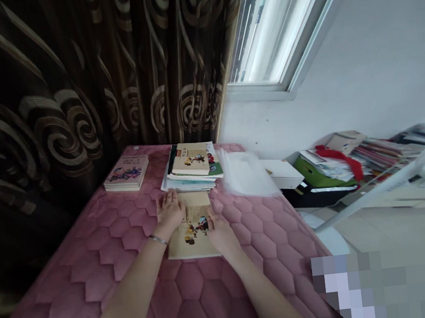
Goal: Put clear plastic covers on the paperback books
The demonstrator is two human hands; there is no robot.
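Observation:
A cream-coloured book [197, 246] with a small painted picture of figures on its cover lies on the pink mattress in front of me. My left hand [170, 211] rests flat over its upper left part, fingers stretched out and a silver bangle at the wrist. At the right edge of the book is my right hand [219, 229], its fingers bent against that edge; their undersides are hidden. Just beyond the book stands a stack of books [188, 184], topped by a smaller cream book [190, 158] with a similar picture.
A short pile of pink-covered books [127, 173] sits at the far left of the mattress [116, 250]. Clear plastic sheets or covers [248, 173] lie right of the stack. Beyond the right edge are a white box [284, 172] and heaped papers. Dark patterned curtains [141, 60] hang behind.

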